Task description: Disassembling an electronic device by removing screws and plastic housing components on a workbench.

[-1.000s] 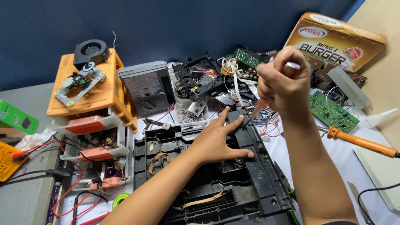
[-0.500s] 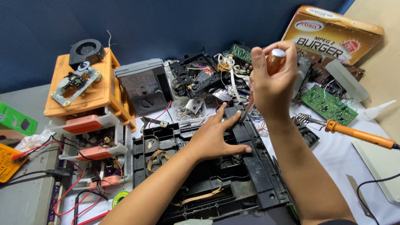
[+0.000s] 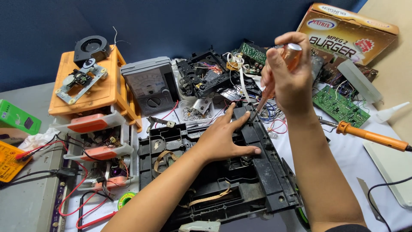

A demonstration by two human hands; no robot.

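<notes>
A black plastic chassis [image 3: 180, 137] of a disc-player mechanism lies in front of me on the white bench. My left hand [image 3: 225, 137] presses flat on its upper middle, fingers spread. My right hand [image 3: 287, 77] grips the clear orange handle of a screwdriver [image 3: 274, 83], held upright and tilted. The screwdriver tip meets the chassis's far edge just beyond my left fingertips.
An orange drawer unit [image 3: 92, 90] with a fan stands at the left, a grey analog meter [image 3: 150, 83] beside it. Loose circuit boards [image 3: 341, 105], wires and a cardboard box [image 3: 352, 32] crowd the back right. An orange soldering iron [image 3: 373, 136] lies at the right.
My right hand with the screwdriver has turned slightly on the handle and stays over the chassis's far edge. My left hand keeps pressing on the chassis.
</notes>
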